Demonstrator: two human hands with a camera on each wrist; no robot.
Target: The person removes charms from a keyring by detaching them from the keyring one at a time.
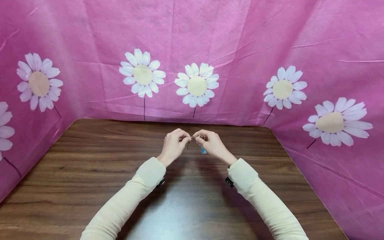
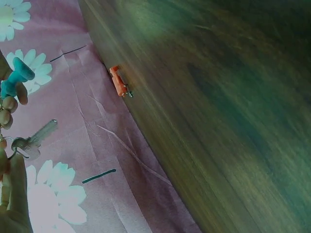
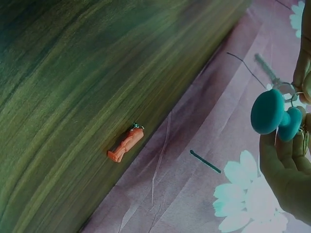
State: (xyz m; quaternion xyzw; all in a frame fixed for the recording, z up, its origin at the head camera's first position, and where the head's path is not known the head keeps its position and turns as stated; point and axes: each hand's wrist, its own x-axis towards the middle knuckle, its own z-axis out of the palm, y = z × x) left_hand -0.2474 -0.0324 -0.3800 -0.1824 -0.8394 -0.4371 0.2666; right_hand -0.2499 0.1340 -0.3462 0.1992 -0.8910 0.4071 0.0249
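**Key ring pinched between two hands**

Above the table (image 1: pixel 90 186), the left hand (image 1: pixel 174 145) and right hand (image 1: pixel 211 144) pinch the key ring (image 1: pixel 196 137) between them; its blue charm (image 1: pixel 203 150) dangles under the right. Farther off, an orange charm (image 3: pixel 126 143) lies at the table's back edge.

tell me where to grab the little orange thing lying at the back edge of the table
Pinch the orange piece across its long sides, around mid-body, coming straight down from above. It lies flat on the wooden table, right against the pink cloth, so a side approach from the cloth is likely cramped. Its small metal loop end looks too tiny to hold firmly.
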